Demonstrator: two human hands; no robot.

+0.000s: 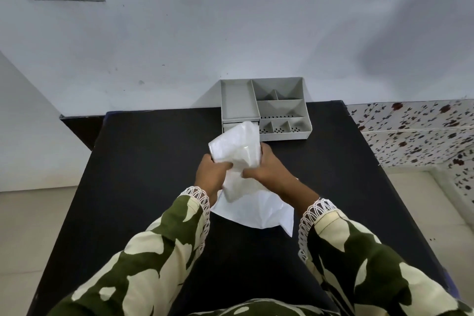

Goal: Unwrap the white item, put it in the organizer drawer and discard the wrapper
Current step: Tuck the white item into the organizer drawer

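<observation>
Wrapper [252,213] thin, limp, likely slippery — left hand [211,174] and right hand [269,170] both pinch it over desk [143,161] centre, near organizer [265,109] at far edge. White item [234,146] inside looks light, soft (grip its bulk).

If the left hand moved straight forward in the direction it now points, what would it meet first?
Probably the grey organizer, near its small drawer front. The left hand, gripping the white wrapped item, points away from the person toward it. Depth is unclear.
</observation>
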